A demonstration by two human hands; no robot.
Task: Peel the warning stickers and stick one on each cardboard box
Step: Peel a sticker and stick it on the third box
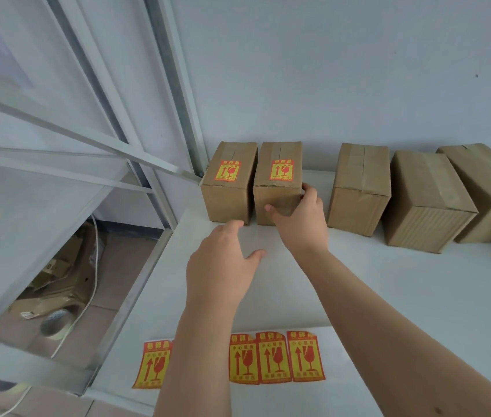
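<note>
Several cardboard boxes stand in a row at the back of the white table (388, 281). The leftmost box (226, 188) and the second box (277, 182) each carry a red-and-yellow warning sticker on top. My right hand (301, 218) grips the second box at its front right corner. My left hand (223, 263) hovers over the table just in front of the leftmost box, fingers apart, holding nothing. The third box (358, 191), fourth box (427, 203) and fifth box (484, 188) have no sticker. A sheet with several warning stickers (275, 358) lies at the near edge, partly hidden by my left forearm.
A white metal shelf frame (66, 164) stands to the left of the table. On the floor under it lie flattened cardboard (57, 284), a roll of tape (57, 323) and a white cable. A plain wall rises right behind the boxes.
</note>
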